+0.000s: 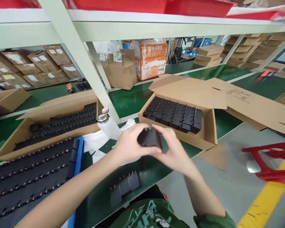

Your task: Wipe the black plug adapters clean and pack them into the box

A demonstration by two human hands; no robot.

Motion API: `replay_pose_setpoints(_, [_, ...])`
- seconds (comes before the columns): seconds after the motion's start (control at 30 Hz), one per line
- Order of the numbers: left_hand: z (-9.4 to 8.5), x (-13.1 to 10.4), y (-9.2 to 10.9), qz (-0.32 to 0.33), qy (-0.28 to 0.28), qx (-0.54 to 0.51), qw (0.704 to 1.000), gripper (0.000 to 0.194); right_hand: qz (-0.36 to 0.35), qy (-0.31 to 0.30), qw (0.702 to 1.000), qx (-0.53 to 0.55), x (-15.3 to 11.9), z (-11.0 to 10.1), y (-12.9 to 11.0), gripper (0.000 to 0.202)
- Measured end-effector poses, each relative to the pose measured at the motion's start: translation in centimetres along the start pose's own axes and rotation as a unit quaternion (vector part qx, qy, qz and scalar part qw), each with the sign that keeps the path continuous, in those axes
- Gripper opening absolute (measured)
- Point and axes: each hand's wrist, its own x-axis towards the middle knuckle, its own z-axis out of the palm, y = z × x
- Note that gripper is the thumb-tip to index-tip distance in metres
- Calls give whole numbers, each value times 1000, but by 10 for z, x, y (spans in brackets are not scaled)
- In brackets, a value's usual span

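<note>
My left hand (130, 142) and my right hand (169, 147) both grip one small black block-shaped part (150, 138) above the bench, its exact kind not clear. Fingers press it from both sides. Below it on the green bench (144, 182) lie several flat black parts (125, 185) in a short row. Just beyond my right hand an open cardboard box (178, 136) holds rows of similar black parts (173, 114). White pump bottles (108, 125) and crumpled white tissue (92, 142) are close to my left hand.
At left, a blue tray (79, 156) is filled with rows of black parts, and another cardboard box (4, 148) behind it holds more. A pale upright post (83, 57) and overhead shelf (137, 30) cross the view. A red stool (273, 161) stands on the floor at right.
</note>
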Motion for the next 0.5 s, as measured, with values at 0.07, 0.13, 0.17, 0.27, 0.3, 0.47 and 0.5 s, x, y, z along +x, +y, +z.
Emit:
replay_pose_setpoints(0.07, [24,42,3,5,-42,62,997,51,31,25,999,1,14,-31,23,64])
replay_pose_setpoints(0.13, [51,81,3,-6,-61,81,995,48,64,52,996,40,26,-63,48,64])
replay_pose_setpoints(0.17, [65,97,2,-14,-65,87,994,49,78,65,993,58,30,-78,59,65])
replay_pose_setpoints(0.27, [101,133,-6,-43,-87,110,989,58,125,91,985,73,32,-116,87,72])
replay_pose_setpoints(0.3, [109,140,-10,-57,-95,124,986,60,138,94,984,70,30,-125,94,73])
replay_pose_setpoints(0.47, [121,156,-32,-150,-111,213,959,50,163,36,986,33,19,-139,112,65])
replay_pose_setpoints(0.5, [120,157,-34,-164,-111,228,953,48,161,11,987,24,21,-136,113,63])
